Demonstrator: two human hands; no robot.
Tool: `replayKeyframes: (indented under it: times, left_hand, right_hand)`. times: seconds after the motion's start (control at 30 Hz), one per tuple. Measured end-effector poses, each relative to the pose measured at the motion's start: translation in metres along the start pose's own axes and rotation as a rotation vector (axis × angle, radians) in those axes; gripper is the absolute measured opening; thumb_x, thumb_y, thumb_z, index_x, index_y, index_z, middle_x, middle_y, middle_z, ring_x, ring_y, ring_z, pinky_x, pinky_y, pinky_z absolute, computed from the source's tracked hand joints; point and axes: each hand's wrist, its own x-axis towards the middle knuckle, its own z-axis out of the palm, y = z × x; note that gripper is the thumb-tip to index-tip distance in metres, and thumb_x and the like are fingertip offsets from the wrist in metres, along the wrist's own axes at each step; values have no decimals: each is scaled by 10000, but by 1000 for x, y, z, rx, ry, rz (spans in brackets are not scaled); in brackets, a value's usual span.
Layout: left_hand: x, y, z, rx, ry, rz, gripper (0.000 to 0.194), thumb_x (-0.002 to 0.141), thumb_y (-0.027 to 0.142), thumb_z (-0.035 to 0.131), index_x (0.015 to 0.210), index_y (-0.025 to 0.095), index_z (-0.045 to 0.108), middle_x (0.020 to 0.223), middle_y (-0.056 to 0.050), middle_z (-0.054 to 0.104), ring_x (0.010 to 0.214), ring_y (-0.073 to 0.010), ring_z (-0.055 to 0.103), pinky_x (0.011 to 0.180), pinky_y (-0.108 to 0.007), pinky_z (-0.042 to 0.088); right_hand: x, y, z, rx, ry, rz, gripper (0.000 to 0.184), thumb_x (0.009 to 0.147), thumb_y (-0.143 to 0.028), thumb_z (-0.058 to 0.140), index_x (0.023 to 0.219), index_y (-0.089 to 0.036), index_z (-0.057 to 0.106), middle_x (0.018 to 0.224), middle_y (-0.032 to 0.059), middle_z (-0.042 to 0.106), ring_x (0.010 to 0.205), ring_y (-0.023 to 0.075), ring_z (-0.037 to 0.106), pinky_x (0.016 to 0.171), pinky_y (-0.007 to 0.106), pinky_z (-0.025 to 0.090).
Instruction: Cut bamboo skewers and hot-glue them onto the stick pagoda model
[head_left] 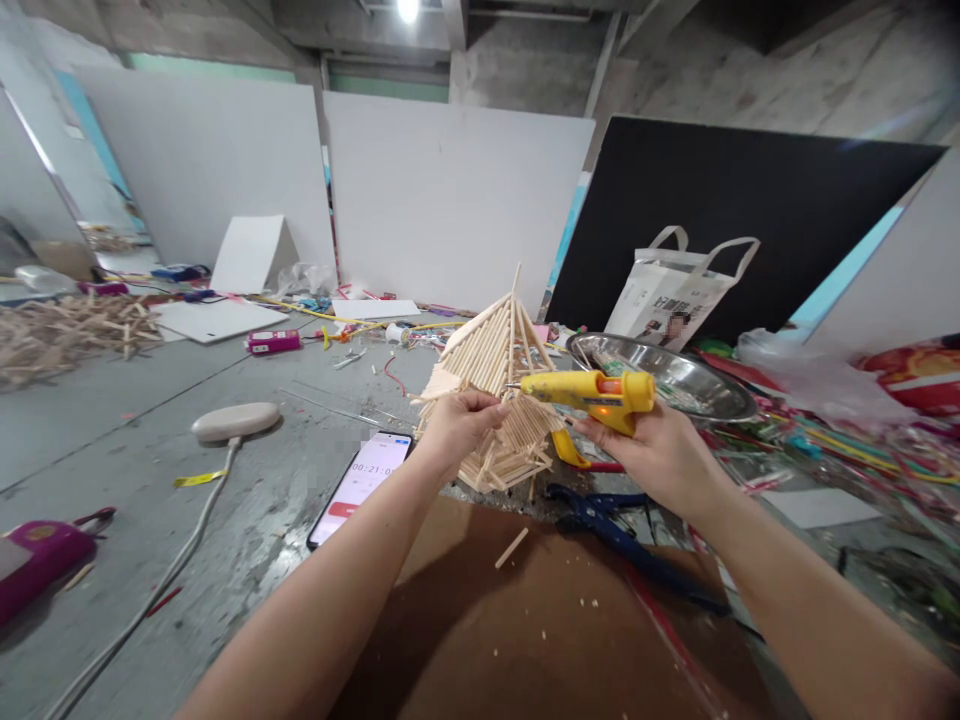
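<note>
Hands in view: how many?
2. The left hand is at the stick model; the right hand holds the yellow glue gun. No others visible.

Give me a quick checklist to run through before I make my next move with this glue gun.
1. Glue gun held in the right hand: ok.
2. Nozzle directed at the stick model: ok, its tip is right at the model in this view.
3. Left hand well away from the nozzle: not ok, its fingers are close by the tip.
4. Glue showing at the tip: cannot tell, too small to see.
5. Brown board free of loose bits: not ok, a short stick and pale scraps lie on it.
6. Pliers out of both hands: ok, they lie below the right hand.
</note>
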Motion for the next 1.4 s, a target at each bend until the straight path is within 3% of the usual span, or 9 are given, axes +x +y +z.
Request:
replayKeyframes:
  times: [0.7,1.03,1.4]
  left_hand:
    - [1,-4,-2,-33,24,28,274,598,380,645,602,113,584,504,31,511,353,-6,293,362,-174,186]
    - [1,1,1,-49,50,-34,255,587,355,650,590,118,557,469,35,504,320,-9,301,331,-167,165]
    - [2,-1,2,-63,28,33,267,606,366,638,563,125,529,423,61,435,320,-8,271,344,-176,148]
  right_hand:
    - [-1,6,4,158,5,20,277,702,-428,552,883,-224,597,843,30,657,811,245,604,742,412,489]
    - [-5,15,9,269,3,43,263,707,-382,570,927,-240,594,896,12,655,858,227,598,796,394,479]
    - [-4,15,10,292,13,27,294,690,-360,588,952,-225,595,913,22,657,859,230,597,791,390,480]
